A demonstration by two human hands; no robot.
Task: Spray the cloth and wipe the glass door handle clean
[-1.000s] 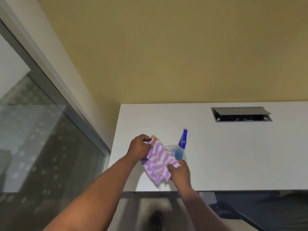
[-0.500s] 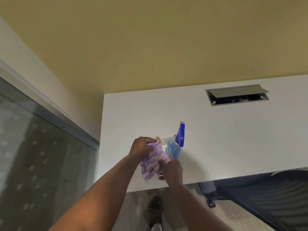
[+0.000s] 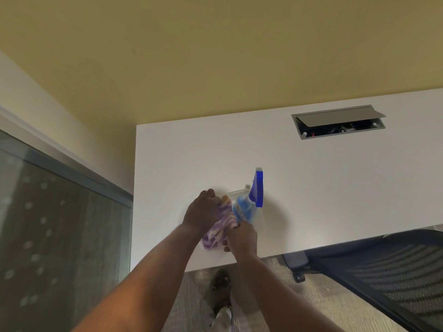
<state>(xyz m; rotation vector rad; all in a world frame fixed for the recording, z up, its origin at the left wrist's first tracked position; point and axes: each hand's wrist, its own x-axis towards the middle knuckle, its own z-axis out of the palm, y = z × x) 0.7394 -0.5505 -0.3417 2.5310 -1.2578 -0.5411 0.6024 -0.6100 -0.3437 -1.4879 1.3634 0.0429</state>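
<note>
I see the left hand point(image 3: 202, 213) closed around the bunched purple-and-white striped cloth point(image 3: 219, 226), with the right hand point(image 3: 241, 239) pinching the cloth's lower edge at its 4 o'clock. The blue spray bottle point(image 3: 249, 202) stands on the white desk point(image 3: 323, 192) touching the cloth at 1 o'clock. A dark mesh chair point(image 3: 383, 267) sits at 4 o'clock, a glass panel point(image 3: 60, 236) at 9 o'clock.

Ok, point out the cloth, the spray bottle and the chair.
cloth point(image 3: 217, 233): head view, on the bunched purple-striped fabric between the hands.
spray bottle point(image 3: 259, 188): head view, on its dark blue trigger head.
chair point(image 3: 388, 269): head view, on the mesh back.
</note>
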